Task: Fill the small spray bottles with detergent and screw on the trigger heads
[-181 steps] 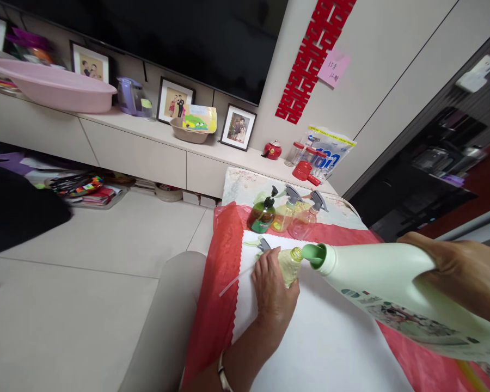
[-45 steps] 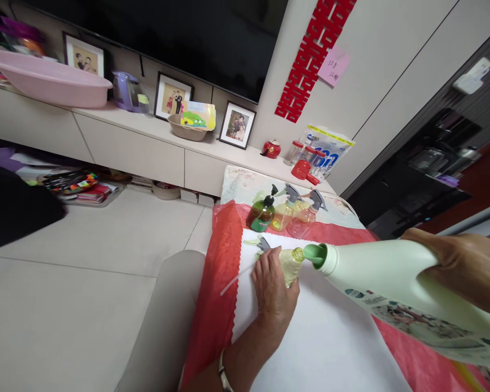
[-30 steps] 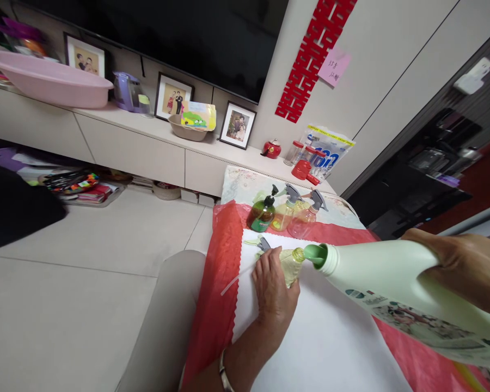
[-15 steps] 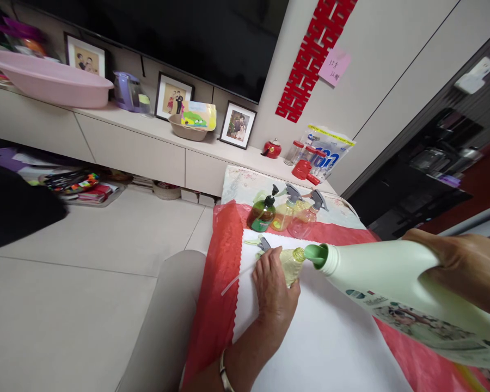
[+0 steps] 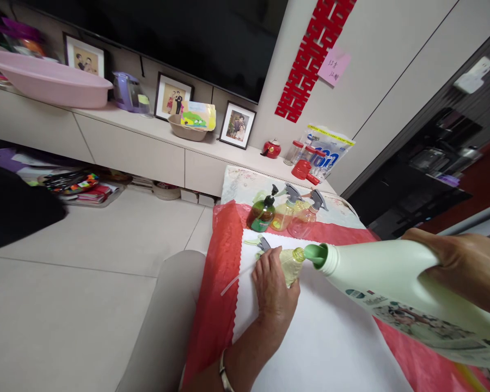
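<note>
One yellow bottle [image 5: 291, 268], left hand [image 5: 274, 288] curled round it near the left edge of the white mat [image 5: 314, 343], right hand [image 5: 467, 267] clenched on a tipped pale-green jug [image 5: 386, 272], spout [image 5: 315, 254] at the bottle's mouth [image 5: 298, 254] — trigger head [image 5: 263, 244] off, not yet refitted, pour apparently underway, level unseen — free mat nearside, standing bottles [image 5: 262, 216] far.

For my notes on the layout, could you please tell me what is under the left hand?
The left hand holds a yellow bottle; its neck and upper side show. The bottle's lower part, and the white sheet directly beneath, are covered.
</note>
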The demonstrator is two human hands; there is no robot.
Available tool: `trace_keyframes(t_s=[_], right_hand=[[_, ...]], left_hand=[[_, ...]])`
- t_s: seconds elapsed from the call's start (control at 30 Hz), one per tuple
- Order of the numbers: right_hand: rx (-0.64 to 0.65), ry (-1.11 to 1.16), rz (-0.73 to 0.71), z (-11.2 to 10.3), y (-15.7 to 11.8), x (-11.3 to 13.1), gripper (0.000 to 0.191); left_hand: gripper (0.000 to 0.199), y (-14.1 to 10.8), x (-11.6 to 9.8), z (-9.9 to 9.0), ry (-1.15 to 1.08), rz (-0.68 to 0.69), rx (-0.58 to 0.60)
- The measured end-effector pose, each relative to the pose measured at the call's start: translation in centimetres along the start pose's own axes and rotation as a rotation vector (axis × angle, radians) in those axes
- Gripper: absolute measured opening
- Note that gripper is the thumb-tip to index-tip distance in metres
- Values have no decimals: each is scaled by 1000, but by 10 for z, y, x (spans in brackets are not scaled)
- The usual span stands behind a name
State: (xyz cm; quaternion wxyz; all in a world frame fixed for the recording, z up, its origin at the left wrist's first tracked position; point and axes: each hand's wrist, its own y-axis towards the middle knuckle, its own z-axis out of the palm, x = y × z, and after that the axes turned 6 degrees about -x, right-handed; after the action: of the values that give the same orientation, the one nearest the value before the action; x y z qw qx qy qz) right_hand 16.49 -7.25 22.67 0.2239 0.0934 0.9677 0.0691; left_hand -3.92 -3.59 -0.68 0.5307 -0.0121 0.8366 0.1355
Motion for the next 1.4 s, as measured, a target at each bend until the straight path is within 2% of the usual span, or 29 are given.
trace_keyframes(t_s=[0.13, 0.3, 0.4, 0.7, 0.9, 1.4], right_hand=[[22, -15, -5, -3, -2, 4, 18], [255, -155, 40, -14, 1, 16, 21], [328, -227, 73, -19, 3, 22, 21], [350, -217, 90, -19, 3, 20, 19], [306, -233, 27, -16, 2, 14, 20], [367, -236, 69, -22, 1, 20, 21]], left_hand=[[70, 0, 0, 0, -4, 2, -6], [70, 0, -1, 0, -4, -4, -12], [70, 0, -1, 0, -5, -4, -10], [71, -1, -1, -2, 5, -3, -1], [70, -1, -1, -1, 2, -5, -3], [70, 0, 0, 0, 13, 11, -11]])
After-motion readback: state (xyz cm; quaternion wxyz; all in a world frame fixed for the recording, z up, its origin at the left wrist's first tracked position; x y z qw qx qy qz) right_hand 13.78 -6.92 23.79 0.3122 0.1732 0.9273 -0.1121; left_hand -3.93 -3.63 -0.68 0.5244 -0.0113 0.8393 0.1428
